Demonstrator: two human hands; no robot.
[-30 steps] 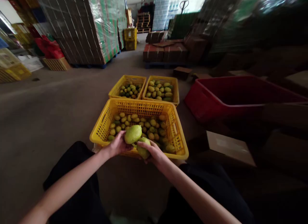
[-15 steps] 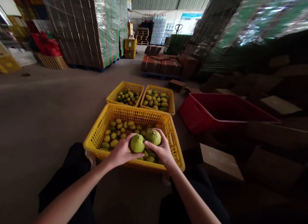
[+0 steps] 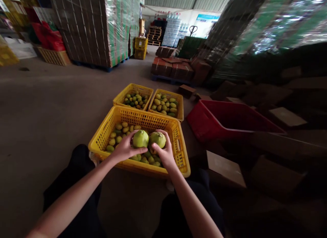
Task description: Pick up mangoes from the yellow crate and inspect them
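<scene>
Head view: A person's left hand (image 3: 124,150) clamped a round light-green fruit (image 3: 140,139) as the right hand (image 3: 166,152) gripped a yellow-green fruit (image 3: 157,139) just beside it at three o'clock, both over a large, slotted yellow plastic crate (image 3: 153,120) of oval yellow-and-green fruit (image 3: 119,139). Two more yellow plastic crates (image 3: 121,95) stood at eleven and one o'clock from the hands, a red plastic tub (image 3: 204,124) at two.
</scene>
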